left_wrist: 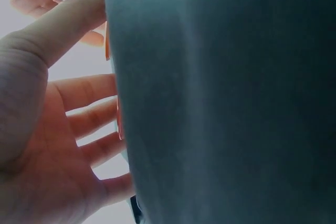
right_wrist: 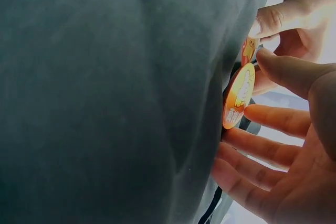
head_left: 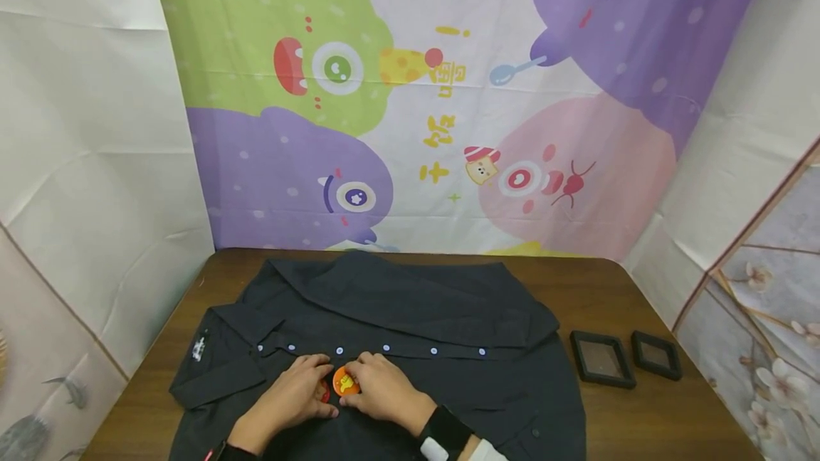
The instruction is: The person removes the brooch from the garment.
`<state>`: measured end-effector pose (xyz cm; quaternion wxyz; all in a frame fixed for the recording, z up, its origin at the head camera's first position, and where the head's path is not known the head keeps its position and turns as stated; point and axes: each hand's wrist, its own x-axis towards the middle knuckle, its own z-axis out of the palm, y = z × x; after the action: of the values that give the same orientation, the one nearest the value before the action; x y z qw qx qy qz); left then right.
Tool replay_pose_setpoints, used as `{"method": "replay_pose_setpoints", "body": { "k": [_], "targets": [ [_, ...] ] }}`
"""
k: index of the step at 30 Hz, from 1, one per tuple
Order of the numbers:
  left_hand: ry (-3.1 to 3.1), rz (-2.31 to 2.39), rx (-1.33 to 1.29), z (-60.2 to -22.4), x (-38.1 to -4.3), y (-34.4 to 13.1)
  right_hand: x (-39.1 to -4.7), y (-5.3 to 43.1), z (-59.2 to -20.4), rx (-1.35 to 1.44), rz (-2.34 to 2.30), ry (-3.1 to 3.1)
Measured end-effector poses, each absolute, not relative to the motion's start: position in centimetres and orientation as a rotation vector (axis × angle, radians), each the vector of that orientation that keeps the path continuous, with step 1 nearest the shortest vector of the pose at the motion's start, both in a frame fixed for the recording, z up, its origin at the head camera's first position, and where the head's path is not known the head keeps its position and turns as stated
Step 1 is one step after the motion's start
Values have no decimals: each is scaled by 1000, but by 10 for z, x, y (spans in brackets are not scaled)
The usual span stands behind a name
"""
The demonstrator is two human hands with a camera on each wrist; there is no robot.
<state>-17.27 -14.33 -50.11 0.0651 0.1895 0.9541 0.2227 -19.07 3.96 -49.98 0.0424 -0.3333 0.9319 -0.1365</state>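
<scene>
A dark button-up shirt (head_left: 461, 390) lies spread on the table, with a row of pale buttons across it. My right hand (head_left: 384, 386) holds a round orange badge (head_left: 344, 381) with a yellow figure between thumb and fingers, flat against the cloth. In the right wrist view, this badge (right_wrist: 239, 95) stands at the cloth's edge by my fingertips. My left hand (head_left: 295, 390) has its thumb and fingers around a red round badge (head_left: 324, 393), mostly covered by the hand. The two badges sit side by side below the button row.
Two black square frames (head_left: 602, 359) lie on the brown table (head_left: 666, 418) to the right of the shirt. A curtain (head_left: 410, 219) with cartoon figures hangs behind the table. White sheeting (head_left: 102, 162) stands at the left side.
</scene>
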Motion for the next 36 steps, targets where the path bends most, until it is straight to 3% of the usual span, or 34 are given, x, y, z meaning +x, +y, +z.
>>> {"method": "replay_pose_setpoints", "body": {
  "k": [36],
  "targets": [
    [2899, 643, 620, -502, -172, -143, -192, 31, -505, -1091, -435, 2946]
  ]
}}
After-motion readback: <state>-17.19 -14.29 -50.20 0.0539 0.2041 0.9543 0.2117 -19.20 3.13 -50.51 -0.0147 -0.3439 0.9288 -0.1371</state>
